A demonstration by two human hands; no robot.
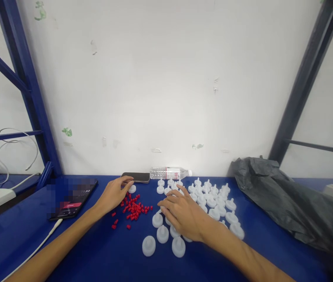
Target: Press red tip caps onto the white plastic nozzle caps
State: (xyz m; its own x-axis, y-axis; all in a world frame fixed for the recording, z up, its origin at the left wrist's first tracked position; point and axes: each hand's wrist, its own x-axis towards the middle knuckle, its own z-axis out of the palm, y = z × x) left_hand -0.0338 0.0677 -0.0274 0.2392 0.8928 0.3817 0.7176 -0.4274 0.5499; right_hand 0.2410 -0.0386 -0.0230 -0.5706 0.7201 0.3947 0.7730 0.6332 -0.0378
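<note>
White plastic spout caps (178, 246), round with a thin nozzle on top, stand in a broad cluster on the blue table. My right hand (184, 211) lies over the left part of this cluster, palm down with fingers apart; its thumb and index tip are by the nozzle of one cap (157, 220). It hides several caps. My left hand (116, 194) has thumb and fingertips pinched at the top of a lone white spout cap (132, 189), whose nozzle they cover. Small red caps (135, 209) lie scattered loosely between my hands.
Along the wall lie a dark phone (137, 177) and a clear plastic bottle (169, 172) on its side. Another phone (75, 199) with a white cable (46, 237) is at left. A black plastic bag (266, 196) covers the right side. Blue frame posts (33, 78) rise left.
</note>
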